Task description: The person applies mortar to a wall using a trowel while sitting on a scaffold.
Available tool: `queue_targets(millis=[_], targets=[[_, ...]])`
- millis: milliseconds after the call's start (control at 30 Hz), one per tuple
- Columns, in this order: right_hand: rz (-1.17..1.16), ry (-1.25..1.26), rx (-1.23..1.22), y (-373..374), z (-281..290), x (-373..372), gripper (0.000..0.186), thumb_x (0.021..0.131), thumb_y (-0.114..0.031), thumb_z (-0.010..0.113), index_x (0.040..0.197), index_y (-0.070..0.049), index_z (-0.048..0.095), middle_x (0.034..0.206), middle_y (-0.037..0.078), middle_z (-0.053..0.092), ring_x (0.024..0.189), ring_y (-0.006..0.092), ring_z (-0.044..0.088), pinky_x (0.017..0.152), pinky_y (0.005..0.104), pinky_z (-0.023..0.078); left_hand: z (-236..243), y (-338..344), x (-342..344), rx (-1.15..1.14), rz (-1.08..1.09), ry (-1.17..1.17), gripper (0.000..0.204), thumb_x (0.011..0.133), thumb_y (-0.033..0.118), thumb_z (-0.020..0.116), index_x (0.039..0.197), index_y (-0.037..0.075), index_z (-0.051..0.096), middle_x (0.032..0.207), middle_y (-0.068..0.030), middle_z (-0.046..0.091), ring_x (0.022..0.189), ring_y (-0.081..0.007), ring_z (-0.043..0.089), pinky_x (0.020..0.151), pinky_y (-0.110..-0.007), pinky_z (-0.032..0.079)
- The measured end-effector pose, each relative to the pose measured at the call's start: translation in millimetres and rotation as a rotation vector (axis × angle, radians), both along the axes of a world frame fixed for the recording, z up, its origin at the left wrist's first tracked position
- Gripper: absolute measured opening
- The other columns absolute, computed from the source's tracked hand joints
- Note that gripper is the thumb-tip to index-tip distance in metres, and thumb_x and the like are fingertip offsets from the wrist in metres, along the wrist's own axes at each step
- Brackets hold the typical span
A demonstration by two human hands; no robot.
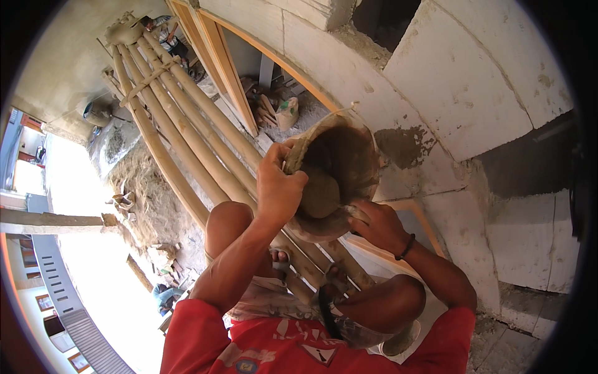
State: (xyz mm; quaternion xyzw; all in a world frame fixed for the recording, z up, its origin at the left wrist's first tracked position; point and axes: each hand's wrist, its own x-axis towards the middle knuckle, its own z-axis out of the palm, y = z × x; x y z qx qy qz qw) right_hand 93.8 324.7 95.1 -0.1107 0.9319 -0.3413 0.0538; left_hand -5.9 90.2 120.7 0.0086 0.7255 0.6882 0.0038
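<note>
Mortar bucket (350,153), its mouth tipped toward the viewer, sits above the bamboo poles (180,146), close to the block wall (436,87); what bears its weight is hidden. Inside the bucket, grey mortar (319,194) is heaped low and toward the left, and the inner wall is smeared dark. At the bucket's left edge, the left hand (280,184) is closed, thumb and fingers pinching a mortar-crusted strip (295,157); whether this is part of the rim cannot be told. At the bucket's lower right edge is the right hand (379,225), fingers curled inward next to something pale; I cannot tell whether it grips that or the rim. A dark band (405,247) circles the wrist.

Just right of the bucket, a damp grey patch (403,147) marks the wall. Below the bucket, sandalled feet (281,258) rest on the poles between the bent knees, and a white pail (402,340) shows farther down, to the right. Above and left of the bucket, beyond an orange-brown wooden frame (227,75), stands a pale container (286,114). Well apart from the bucket, near the far end of the poles, is another person (167,37).
</note>
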Motion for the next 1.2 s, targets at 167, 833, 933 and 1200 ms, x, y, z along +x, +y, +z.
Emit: queue_targets(millis=[167,833,933,1200], targets=[[-0.038,-0.068,0.116,10.7,21.5,-5.5,0.037,0.086,-0.027,0.07,0.112,-0.001,0.064,0.088,0.021,0.07,0.085,0.0387,0.068,0.075,0.045,0.053,-0.7,-1.4,-6.3,0.12,0.021,-0.038,0.028,0.068,-0.006,0.06,0.096,-0.006,0.054,0.114,-0.0164,0.066,0.095,-0.0159,0.059,0.086,-0.03,0.048],[0.065,-0.276,-0.154,60.5,176.4,12.2,0.041,0.08,-0.025,0.077,0.111,-0.001,0.065,0.089,0.012,0.067,0.074,0.0187,0.06,0.071,0.033,0.049,-7.5,-21.7,-20.9,0.111,0.102,-0.069,0.027,0.07,-0.008,0.056,0.097,-0.004,0.057,0.088,-0.0061,0.061,0.08,-0.0123,0.057,0.074,-0.025,0.046],[-0.314,-0.21,0.047,102.5,169.8,3.9,0.041,0.086,-0.027,0.072,0.116,0.0,0.064,0.086,0.008,0.064,0.074,0.013,0.055,0.07,0.0314,0.048,0.7,-13.1,-15.8,0.108,0.093,-0.086,0.026,0.07,-0.008,0.057,0.095,-0.004,0.056,0.088,-0.0063,0.061,0.08,-0.0121,0.056,0.075,-0.026,0.046],[-0.381,0.089,0.236,86.3,227.3,19.3,0.043,0.087,-0.016,0.066,0.126,0.002,0.059,0.101,0.011,0.066,0.088,0.0152,0.059,0.083,0.0297,0.049,-8.3,-17.2,-15.5,0.111,0.061,-0.053,0.023,0.069,-0.006,0.058,0.091,-0.004,0.055,0.095,-0.0108,0.066,0.085,-0.0155,0.057,0.081,-0.028,0.047]])
